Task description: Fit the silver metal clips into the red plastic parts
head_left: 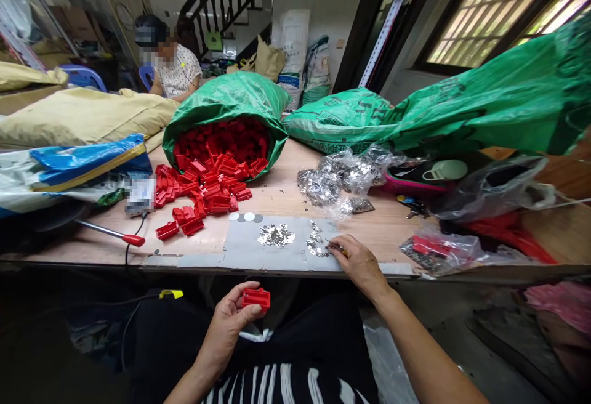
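My left hand (229, 316) holds a small red plastic housing (257, 298) over my lap, thumb in front and fingers behind, its hollow side facing up. Over the table's front edge, my right hand (361, 263) is closed around tweezers (337, 246), their thin tips pointing left. Those tips are at a curved row of small silvery metal pieces (316, 241) on a grey mat (242, 247). Left of that row lies a heap of similar metal pieces (276, 236). Whether the tips grip a piece is too small to tell.
A green sack (231, 99) spills red housings (210, 185) onto the table. Bagged metal parts (339, 176) lie behind the mat, and another bag (434, 250) lies right. A lever with a red grip (133, 241) juts in from the left. A person (178, 71) sits across the table.
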A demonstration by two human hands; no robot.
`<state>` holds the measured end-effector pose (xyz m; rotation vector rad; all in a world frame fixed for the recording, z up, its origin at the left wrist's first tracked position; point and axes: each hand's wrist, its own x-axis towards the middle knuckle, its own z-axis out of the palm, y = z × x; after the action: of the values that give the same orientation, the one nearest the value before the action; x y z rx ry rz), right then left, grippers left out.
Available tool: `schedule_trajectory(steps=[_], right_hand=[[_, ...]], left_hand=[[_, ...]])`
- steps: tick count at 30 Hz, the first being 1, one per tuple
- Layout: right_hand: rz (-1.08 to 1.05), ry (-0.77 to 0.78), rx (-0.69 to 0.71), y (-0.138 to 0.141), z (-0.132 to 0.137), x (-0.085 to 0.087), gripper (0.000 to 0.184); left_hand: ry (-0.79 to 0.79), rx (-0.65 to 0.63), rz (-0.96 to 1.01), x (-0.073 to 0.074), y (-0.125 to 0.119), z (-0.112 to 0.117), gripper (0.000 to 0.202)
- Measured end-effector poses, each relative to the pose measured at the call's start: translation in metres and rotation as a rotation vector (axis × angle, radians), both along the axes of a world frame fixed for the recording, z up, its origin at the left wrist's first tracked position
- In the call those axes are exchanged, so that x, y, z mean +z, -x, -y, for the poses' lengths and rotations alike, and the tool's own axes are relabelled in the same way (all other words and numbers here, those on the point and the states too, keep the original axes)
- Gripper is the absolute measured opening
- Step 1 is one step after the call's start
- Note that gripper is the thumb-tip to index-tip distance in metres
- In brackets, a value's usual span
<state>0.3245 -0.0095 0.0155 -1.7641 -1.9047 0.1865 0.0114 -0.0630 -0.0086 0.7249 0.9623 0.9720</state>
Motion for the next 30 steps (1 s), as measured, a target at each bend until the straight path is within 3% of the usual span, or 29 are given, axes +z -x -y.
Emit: schedule_trajectory(steps=[7, 12, 17, 21, 26, 30], right_hand=[[-0.072, 0.043, -0.024, -0.016, 0.007, -0.002, 0.016], [-0.009, 0.1, -0.044, -0.011, 0.005, -0.001, 0.016], [0.049, 0.096, -0.061, -0.003, 0.004, 0.002, 0.015], [-0.051, 0.078, -0.084, 0.0, 0.005, 0.008, 0.016], [-0.365, 0.093, 0.076, 0.037, 0.016, 0.03, 0.019], [-0.435, 0.119, 0.277, 0.087, 0.03, 0.049, 0.014]], left_hand=[[-0.061, 0.002, -0.059, 0.003, -0.002, -0.003, 0.046], [-0.171, 0.011, -0.122, 0.006, -0.002, -0.002, 0.042], [-0.33, 0.089, -0.221, 0.009, -0.004, -0.003, 0.034], [-0.538, 0.145, -0.328, 0.013, -0.007, -0.007, 0.032], [-0.798, 0.229, -0.554, 0.02, -0.009, -0.012, 0.035], [-0.942, 0.283, -0.69, 0.026, -0.008, -0.013, 0.038]])
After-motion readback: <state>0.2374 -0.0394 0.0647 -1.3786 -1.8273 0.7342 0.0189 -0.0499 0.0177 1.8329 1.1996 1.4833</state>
